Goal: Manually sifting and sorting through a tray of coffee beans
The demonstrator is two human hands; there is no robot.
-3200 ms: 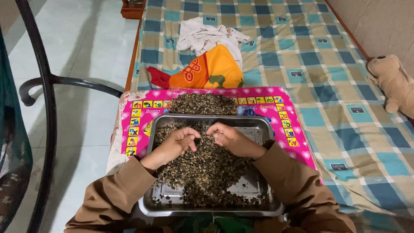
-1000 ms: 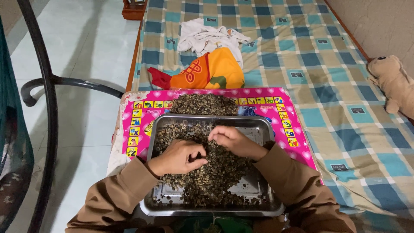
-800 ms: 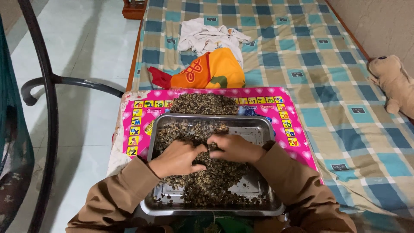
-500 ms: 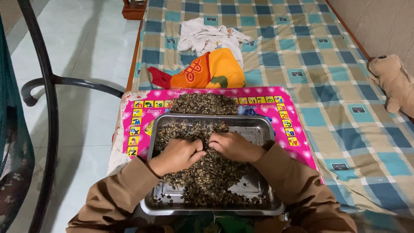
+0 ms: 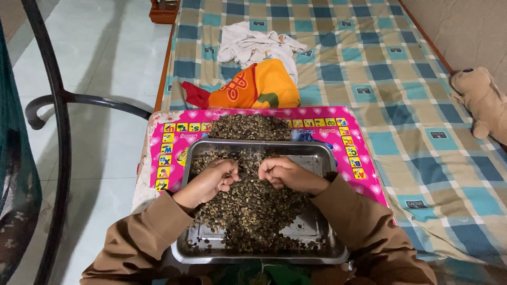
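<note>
Steel tray, rectangular and shiny, sat on a pink worktop printed with small picture squares, near edge of tray at bottom of view. Dark brown-green beans were heaped down the tray's middle, thinner toward the near corners where bare metal showed. Left hand hovered over the left part of the heap, fingers curled in with beans caught in the loose fist, knuckles up. Right hand was just beside it to the right, also curled, fingertips bent down toward the beans; could not tell whether it actually pinched any. Both hands were close together but apart, above the far-middle of the tray. Brown sleeves ran from the near edge up to both wrists. Second pile of beans lay directly on the worktop, just beyond the tray's far rim. Farther off on the checked blue-and-tan bed sheet lay an orange cloth, with a white cloth behind it. Tan plush toy was at the far right by the wall. Black curved metal frame stood on the left over pale floor tiles.
</note>
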